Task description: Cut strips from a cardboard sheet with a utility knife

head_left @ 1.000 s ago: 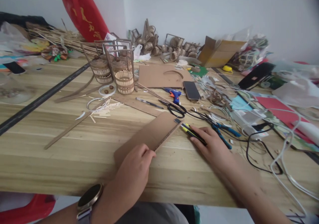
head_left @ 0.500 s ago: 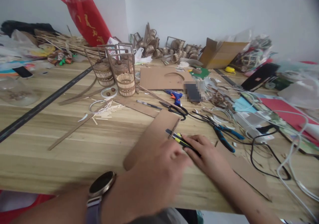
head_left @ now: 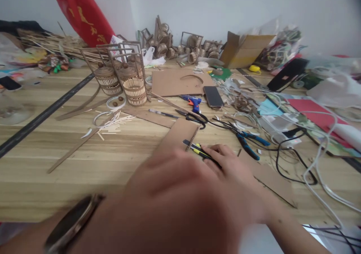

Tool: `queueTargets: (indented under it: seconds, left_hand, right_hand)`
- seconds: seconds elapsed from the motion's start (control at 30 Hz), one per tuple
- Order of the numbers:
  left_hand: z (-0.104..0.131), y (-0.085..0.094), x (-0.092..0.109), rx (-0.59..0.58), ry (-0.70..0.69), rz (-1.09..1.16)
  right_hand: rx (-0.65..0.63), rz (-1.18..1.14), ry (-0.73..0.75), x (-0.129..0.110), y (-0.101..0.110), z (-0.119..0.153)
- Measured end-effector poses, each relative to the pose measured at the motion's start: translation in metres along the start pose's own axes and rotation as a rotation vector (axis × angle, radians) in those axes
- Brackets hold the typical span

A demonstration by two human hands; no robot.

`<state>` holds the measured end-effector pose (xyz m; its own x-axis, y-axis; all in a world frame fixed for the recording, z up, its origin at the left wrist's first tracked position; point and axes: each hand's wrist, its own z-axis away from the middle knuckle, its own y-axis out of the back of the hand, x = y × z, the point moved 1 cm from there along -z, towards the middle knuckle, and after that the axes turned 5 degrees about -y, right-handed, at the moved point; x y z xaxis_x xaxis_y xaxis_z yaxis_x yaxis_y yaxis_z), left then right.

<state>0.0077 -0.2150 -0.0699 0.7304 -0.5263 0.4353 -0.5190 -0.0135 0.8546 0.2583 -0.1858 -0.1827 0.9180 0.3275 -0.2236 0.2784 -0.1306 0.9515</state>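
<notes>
My left hand (head_left: pixel 175 193), with a round watch (head_left: pixel 72 224) on its wrist, is lifted close to the camera and smeared by motion; its fingers cannot be made out. Beyond it, my right hand (head_left: pixel 232 163) lies low over the table with its fingers closed round a black and yellow utility knife (head_left: pixel 197 151). The knife's blade points left across a brown cardboard piece (head_left: pixel 180 130), near its cut edge. Much of that piece is hidden behind my left hand. Another cardboard strip (head_left: pixel 272 180) lies right of my right forearm.
Scissors (head_left: pixel 194 118), a blue glue gun (head_left: pixel 194 102), a phone (head_left: pixel 213 96) and blue-handled pliers (head_left: pixel 248 145) lie beyond my hands. Small slatted baskets (head_left: pixel 134 91) with tall handles stand at the left back, near loose sticks (head_left: pixel 115 124). Cables (head_left: pixel 318 163) run along the right.
My left hand has risen from beside the knife towards the camera and now covers more of the cardboard. My right hand stays on the knife. The view has shifted slightly.
</notes>
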Motion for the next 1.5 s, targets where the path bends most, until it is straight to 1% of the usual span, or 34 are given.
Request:
queueTargets:
  seconds: [0.03,0.07,0.1,0.13,0.17,0.2,0.27,0.3,0.37,0.5,0.6,0.67,0.83,0.93,1.17,1.33,1.5]
  left_hand:
    - [-0.016,0.001,-0.007,-0.067,-0.161,0.039]
    - [-0.031,-0.003,-0.015,-0.152,-0.345,0.069]
    - [-0.044,-0.011,-0.024,-0.241,-0.512,0.077]
    - [-0.054,-0.021,-0.035,-0.321,-0.626,0.057]
    - [-0.062,-0.033,-0.047,-0.392,-0.687,0.018]
    - [-0.067,-0.044,-0.058,-0.460,-0.704,-0.040]
    - [-0.072,-0.061,-0.078,-0.560,-0.692,-0.081]
    - [-0.072,-0.066,-0.085,-0.599,-0.678,-0.087]
    - [-0.072,-0.068,-0.093,-0.681,-0.653,-0.098]
    - [-0.076,-0.061,-0.094,-0.814,-0.601,-0.135]
    - [-0.082,-0.061,-0.091,-0.869,-0.578,-0.118]
    - [-0.086,-0.064,-0.092,-0.873,-0.585,-0.092]
    - [-0.086,-0.078,-0.103,-0.808,-0.601,-0.002]
    - [-0.084,-0.083,-0.108,-0.835,-0.581,0.046]
    - [-0.085,-0.083,-0.109,-0.881,-0.563,0.040]
    - [-0.084,-0.084,-0.110,-0.853,-0.578,0.069]
    - [-0.085,-0.084,-0.109,-0.870,-0.563,0.060]
  right_hand:
    - [0.001,-0.001,0.000,0.000,0.000,0.000]
    - [0.002,-0.003,0.005,0.000,0.000,0.000]
    - [0.004,-0.004,0.012,0.001,-0.001,0.000]
    - [0.006,-0.005,0.022,0.002,-0.001,-0.001]
    - [0.008,-0.005,0.030,0.002,-0.002,-0.001]
    - [0.010,-0.003,0.036,0.003,-0.003,-0.001]
    - [0.011,0.005,0.044,0.004,-0.004,-0.001]
    - [0.011,0.009,0.046,0.004,-0.004,-0.001]
    - [0.013,0.017,0.054,0.004,-0.004,-0.002]
    - [0.000,0.014,0.065,0.005,-0.001,-0.003]
    - [-0.026,0.003,0.047,0.004,0.001,-0.004]
    - [-0.037,-0.007,0.036,0.004,0.002,-0.004]
    - [-0.053,-0.019,0.033,0.005,0.001,-0.003]
    - [-0.055,-0.033,0.038,0.004,0.002,0.001]
    - [-0.048,-0.011,0.080,-0.003,0.008,0.015]
    - [-0.048,0.011,0.110,-0.013,0.012,0.029]
    - [-0.002,0.059,0.138,-0.023,0.012,0.037]
